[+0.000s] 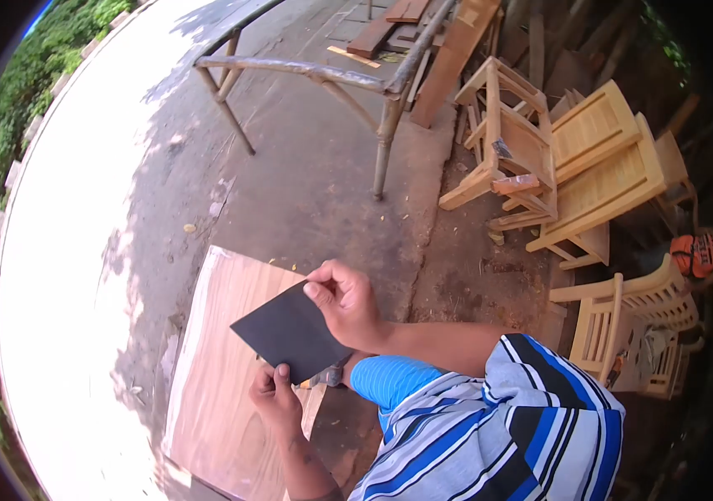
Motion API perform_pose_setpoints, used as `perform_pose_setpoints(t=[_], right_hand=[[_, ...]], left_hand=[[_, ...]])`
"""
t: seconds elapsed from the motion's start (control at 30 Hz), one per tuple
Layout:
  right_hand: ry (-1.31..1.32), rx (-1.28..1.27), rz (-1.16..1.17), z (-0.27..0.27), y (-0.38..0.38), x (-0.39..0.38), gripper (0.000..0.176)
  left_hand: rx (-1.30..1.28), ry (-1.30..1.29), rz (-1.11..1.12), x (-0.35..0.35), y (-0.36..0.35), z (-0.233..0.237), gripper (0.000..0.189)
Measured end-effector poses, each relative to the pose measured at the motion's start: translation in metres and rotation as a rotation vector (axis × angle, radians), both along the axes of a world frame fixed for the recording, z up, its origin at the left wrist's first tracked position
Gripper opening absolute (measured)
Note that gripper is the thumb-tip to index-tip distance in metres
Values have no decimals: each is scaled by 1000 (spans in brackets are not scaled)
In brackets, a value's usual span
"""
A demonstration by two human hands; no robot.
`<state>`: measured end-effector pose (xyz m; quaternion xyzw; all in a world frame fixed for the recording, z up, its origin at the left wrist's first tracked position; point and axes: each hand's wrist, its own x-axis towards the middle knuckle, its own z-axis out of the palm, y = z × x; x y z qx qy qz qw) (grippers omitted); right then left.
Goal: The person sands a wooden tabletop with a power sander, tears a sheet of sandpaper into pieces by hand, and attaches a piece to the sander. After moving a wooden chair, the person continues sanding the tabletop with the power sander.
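Observation:
A dark, flat sheet of sandpaper (285, 330) is held up between my two hands. My right hand (346, 305) pinches its upper edge with thumb and fingers. Its lower corner is gripped by my left hand (280, 394), the thumb lying on the face of the sheet. Below them lies a broad, light brown wooden board (223, 351), partly covered by the sheet and my left hand. Something small and greyish shows behind the sheet near my blue-clad knee, too hidden to name.
A metal frame (306, 71) stands on the concrete ahead. Wooden stools and chair parts (515, 134) are piled at right, beside a slatted wooden chair (624, 317) and an orange bag (696, 253). Planks (373, 37) lie at the back. A sunlit road (73, 250) runs along the left.

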<state>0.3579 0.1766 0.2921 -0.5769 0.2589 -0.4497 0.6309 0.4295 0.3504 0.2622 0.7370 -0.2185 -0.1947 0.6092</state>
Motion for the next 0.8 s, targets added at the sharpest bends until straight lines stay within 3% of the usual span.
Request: perform_pose_setpoints(t=[0.27,0.37,0.43,0.5,0.7,0.8], right_hand=[[38,93,9,-22,-14,18,15],[48,176,58,-29,-5,19,16],[73,154,5,-33,-10,20,17],[41,131,-27,-53,-12,25,13],[189,72,-148,-65,-15,20,12],[201,50,-182,-47,-21,6,14]], left_hand=[[219,198,-38,20,5,9,32],[62,243,9,14,7,-4,31],[57,64,48,13,9,-17,34],[84,95,68,8,1,-6,39],[140,-47,-161,16,8,-37,40],[124,-156,-208,1,-11,-15,42]])
